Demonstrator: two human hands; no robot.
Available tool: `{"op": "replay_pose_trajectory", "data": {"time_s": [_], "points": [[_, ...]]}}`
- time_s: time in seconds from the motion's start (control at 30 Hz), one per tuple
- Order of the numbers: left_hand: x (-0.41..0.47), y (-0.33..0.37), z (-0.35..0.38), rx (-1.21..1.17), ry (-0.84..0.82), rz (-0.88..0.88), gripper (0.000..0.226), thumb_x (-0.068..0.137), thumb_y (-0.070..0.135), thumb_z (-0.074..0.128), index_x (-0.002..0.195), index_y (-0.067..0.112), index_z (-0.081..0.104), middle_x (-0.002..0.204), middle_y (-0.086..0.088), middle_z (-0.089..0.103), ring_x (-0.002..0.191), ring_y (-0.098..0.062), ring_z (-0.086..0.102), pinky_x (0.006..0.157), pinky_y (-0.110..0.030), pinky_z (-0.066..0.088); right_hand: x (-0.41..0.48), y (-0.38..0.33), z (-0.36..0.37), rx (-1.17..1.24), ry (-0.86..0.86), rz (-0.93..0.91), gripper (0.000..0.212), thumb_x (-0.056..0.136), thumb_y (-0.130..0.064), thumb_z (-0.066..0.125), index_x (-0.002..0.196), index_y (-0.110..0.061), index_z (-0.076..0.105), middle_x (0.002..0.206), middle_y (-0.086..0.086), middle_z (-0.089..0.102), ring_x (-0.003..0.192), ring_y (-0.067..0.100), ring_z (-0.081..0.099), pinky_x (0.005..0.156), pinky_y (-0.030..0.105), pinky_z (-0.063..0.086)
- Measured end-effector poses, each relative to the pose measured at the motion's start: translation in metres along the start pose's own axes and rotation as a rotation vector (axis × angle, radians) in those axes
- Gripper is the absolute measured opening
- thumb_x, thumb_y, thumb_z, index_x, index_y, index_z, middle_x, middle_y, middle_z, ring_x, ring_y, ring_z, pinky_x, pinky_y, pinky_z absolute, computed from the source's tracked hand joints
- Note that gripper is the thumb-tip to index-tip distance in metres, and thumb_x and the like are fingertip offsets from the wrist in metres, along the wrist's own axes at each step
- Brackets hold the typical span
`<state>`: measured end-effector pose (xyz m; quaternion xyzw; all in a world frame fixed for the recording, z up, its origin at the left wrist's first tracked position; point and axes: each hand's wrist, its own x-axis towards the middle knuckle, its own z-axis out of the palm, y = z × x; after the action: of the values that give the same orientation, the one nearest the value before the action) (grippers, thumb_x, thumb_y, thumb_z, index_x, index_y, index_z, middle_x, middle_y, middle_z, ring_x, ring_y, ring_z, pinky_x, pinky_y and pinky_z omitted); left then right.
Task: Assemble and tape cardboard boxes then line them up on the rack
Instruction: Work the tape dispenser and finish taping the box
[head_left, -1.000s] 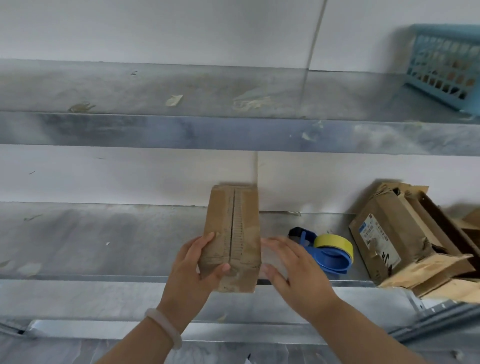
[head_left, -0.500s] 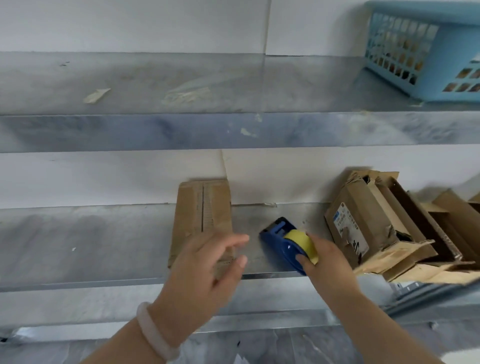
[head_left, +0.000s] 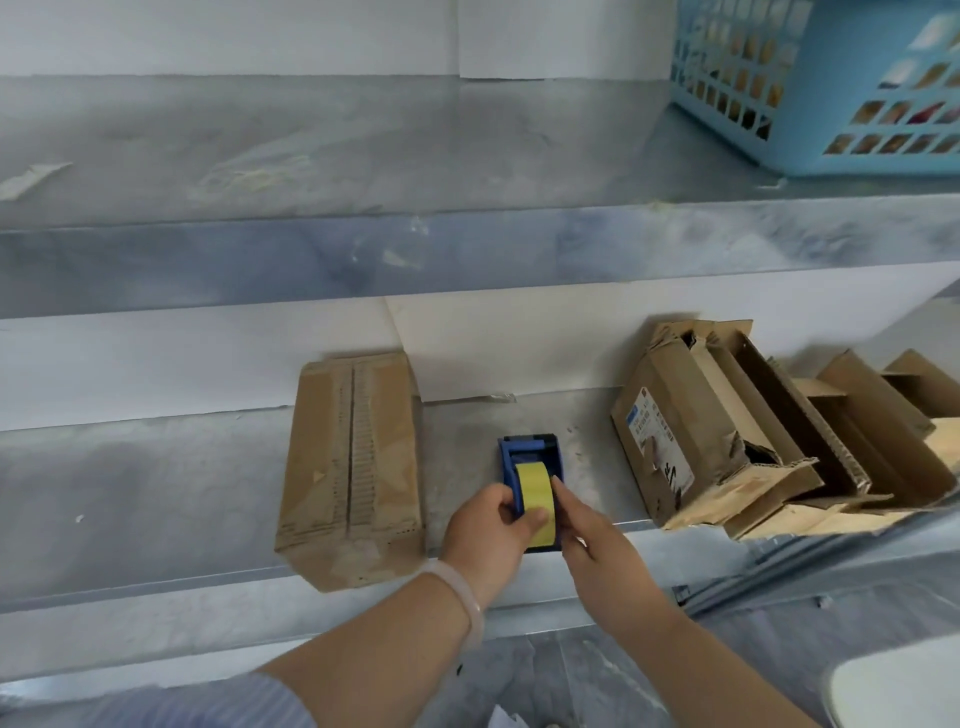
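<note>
A closed brown cardboard box (head_left: 353, 467) lies on the lower metal shelf (head_left: 145, 483), its seam facing up and its near end over the shelf's front edge. To its right sits a blue tape dispenser (head_left: 530, 457) with a yellow tape roll (head_left: 535, 483). My left hand (head_left: 488, 530) grips the dispenser's left side, thumb on the yellow roll. My right hand (head_left: 597, 540) holds its right side, fingers against the blue frame.
A heap of torn, open cardboard boxes (head_left: 737, 431) leans at the right of the lower shelf. A blue plastic basket (head_left: 831, 88) stands on the upper shelf (head_left: 363, 156) at the right. A white wall backs both shelves.
Both hands let go of the brown box, which now rests on the shelf. My right hand reached the tape dispenser first, then my left hand joined it.
</note>
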<state>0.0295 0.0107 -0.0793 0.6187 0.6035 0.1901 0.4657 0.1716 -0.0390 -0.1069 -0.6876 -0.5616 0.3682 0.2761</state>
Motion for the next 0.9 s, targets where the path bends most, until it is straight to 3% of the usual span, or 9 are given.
{"op": "replay_pose_trajectory", "data": {"time_s": [0.07, 0.17, 0.33, 0.4, 0.5, 0.57, 0.67, 0.8, 0.9], "points": [[0.003, -0.003, 0.000, 0.065, 0.007, 0.031, 0.018, 0.091, 0.040, 0.061, 0.090, 0.022, 0.057, 0.084, 0.004, 0.064, 0.077, -0.011, 0.059, 0.067, -0.025, 0.047, -0.003, 0.003, -0.003, 0.047, 0.015, 0.011, 0.058, 0.101, -0.007, 0.040, 0.138, -0.052, 0.038, 0.127, -0.011, 0.058, 0.113, 0.002, 0.055, 0.099, 0.022, 0.044], [0.002, -0.008, -0.004, -0.090, -0.014, 0.001, 0.021, 0.094, 0.030, 0.059, 0.096, 0.010, 0.058, 0.093, -0.013, 0.066, 0.089, -0.026, 0.064, 0.082, -0.039, 0.054, -0.006, 0.003, -0.009, 0.148, 0.161, 0.066, 0.050, 0.102, -0.013, 0.044, 0.119, -0.061, 0.047, 0.119, -0.025, 0.060, 0.109, -0.007, 0.056, 0.091, 0.011, 0.044], [-0.018, -0.003, -0.019, -0.618, -0.137, -0.012, 0.017, 0.093, 0.019, 0.058, 0.104, 0.005, 0.058, 0.098, -0.013, 0.069, 0.093, -0.022, 0.070, 0.080, -0.030, 0.057, 0.000, 0.006, -0.021, 0.628, 0.376, 0.362, 0.029, 0.105, -0.024, 0.038, 0.124, -0.030, 0.060, 0.119, -0.003, 0.065, 0.103, 0.011, 0.062, 0.093, 0.038, 0.052], [-0.026, 0.003, -0.026, -0.775, -0.199, 0.022, 0.029, 0.089, 0.019, 0.059, 0.110, -0.001, 0.055, 0.106, -0.019, 0.069, 0.099, -0.027, 0.069, 0.083, -0.033, 0.057, 0.001, -0.005, -0.022, 1.074, 0.319, 0.446, 0.028, 0.104, -0.027, 0.042, 0.116, -0.017, 0.065, 0.108, 0.007, 0.073, 0.101, 0.023, 0.069, 0.079, 0.041, 0.058], [-0.035, 0.013, -0.040, -0.988, -0.239, 0.068, 0.034, 0.084, 0.018, 0.056, 0.109, -0.005, 0.054, 0.108, -0.022, 0.069, 0.101, -0.032, 0.068, 0.080, -0.035, 0.057, -0.003, -0.021, -0.027, 1.436, 0.041, 0.412, 0.051, 0.103, -0.047, 0.035, 0.124, -0.011, 0.065, 0.121, 0.018, 0.068, 0.113, 0.036, 0.065, 0.089, 0.049, 0.056], [-0.038, 0.018, -0.050, -1.114, -0.256, 0.075, 0.029, 0.084, 0.016, 0.054, 0.106, -0.003, 0.055, 0.106, -0.019, 0.070, 0.099, -0.029, 0.069, 0.079, -0.037, 0.058, -0.005, -0.032, -0.031, 1.475, -0.084, 0.346, 0.062, 0.099, -0.054, 0.033, 0.127, -0.008, 0.064, 0.126, 0.020, 0.064, 0.117, 0.039, 0.062, 0.095, 0.050, 0.054], [-0.044, 0.022, -0.061, -1.233, -0.326, 0.035, 0.030, 0.086, 0.015, 0.052, 0.111, -0.002, 0.056, 0.114, -0.021, 0.067, 0.106, -0.031, 0.066, 0.083, -0.042, 0.057, -0.006, -0.052, -0.029, 1.431, -0.142, 0.241, 0.051, 0.089, -0.040, 0.057, 0.128, -0.007, 0.062, 0.113, 0.017, 0.064, 0.097, 0.030, 0.065, 0.082, 0.042, 0.058], [-0.055, 0.022, -0.068, -1.319, -0.477, -0.052, 0.039, 0.088, 0.017, 0.053, 0.123, -0.001, 0.054, 0.125, -0.025, 0.061, 0.113, -0.033, 0.063, 0.082, -0.039, 0.057, -0.009, -0.072, -0.026, 1.459, -0.309, 0.051, 0.055, 0.101, -0.049, 0.040, 0.137, -0.009, 0.055, 0.123, 0.019, 0.063, 0.106, 0.029, 0.062, 0.088, 0.043, 0.053], [-0.059, 0.021, -0.070, -1.324, -0.548, -0.087, 0.043, 0.090, 0.017, 0.051, 0.129, -0.002, 0.050, 0.127, -0.024, 0.060, 0.113, -0.032, 0.063, 0.081, -0.038, 0.057, -0.011, -0.085, -0.031, 1.566, -0.325, 0.009, 0.049, 0.095, -0.047, 0.049, 0.115, -0.008, 0.072, 0.097, 0.011, 0.073, 0.090, 0.024, 0.071, 0.078, 0.039, 0.058]]}}
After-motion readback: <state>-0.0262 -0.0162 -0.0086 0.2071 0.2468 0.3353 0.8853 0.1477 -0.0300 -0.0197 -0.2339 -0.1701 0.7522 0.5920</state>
